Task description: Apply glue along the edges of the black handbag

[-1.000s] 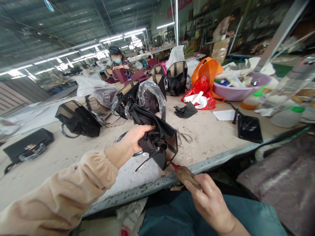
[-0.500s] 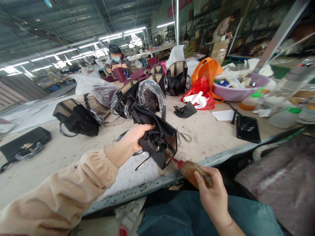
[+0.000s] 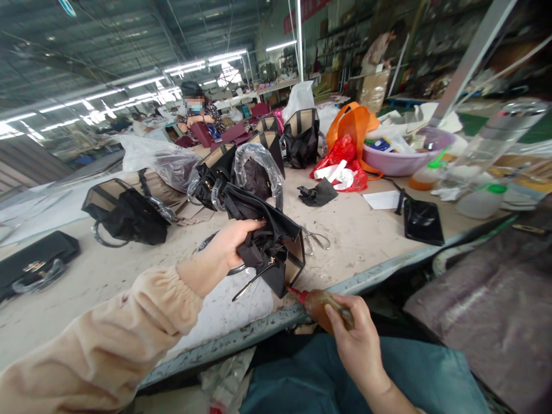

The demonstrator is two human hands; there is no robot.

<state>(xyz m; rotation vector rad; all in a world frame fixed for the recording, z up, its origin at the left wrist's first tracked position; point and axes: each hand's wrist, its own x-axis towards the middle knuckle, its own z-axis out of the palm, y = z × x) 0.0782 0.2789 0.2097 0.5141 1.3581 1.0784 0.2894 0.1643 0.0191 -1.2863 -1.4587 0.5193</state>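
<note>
My left hand point(image 3: 230, 244) is closed on a black handbag point(image 3: 267, 244) with a tan lining, holding it tilted over the near edge of the worktable point(image 3: 371, 230). My right hand point(image 3: 356, 339) is wrapped round a brown squeeze bottle point(image 3: 321, 305). Its red nozzle touches the bag's lower corner. A thin black strap hangs from the bag toward the table edge.
Several more black bags point(image 3: 125, 213), some in clear plastic point(image 3: 259, 169), stand across the table. A purple basin point(image 3: 405, 158), red and orange bags point(image 3: 345, 158), plastic bottles point(image 3: 478, 201) and a black panel point(image 3: 422, 221) lie at right. A person point(image 3: 196, 112) sits at the far end.
My right hand shifted its hold on the bottle from along its back to round its body, and moved slightly left. The view drifted a little to the right.
</note>
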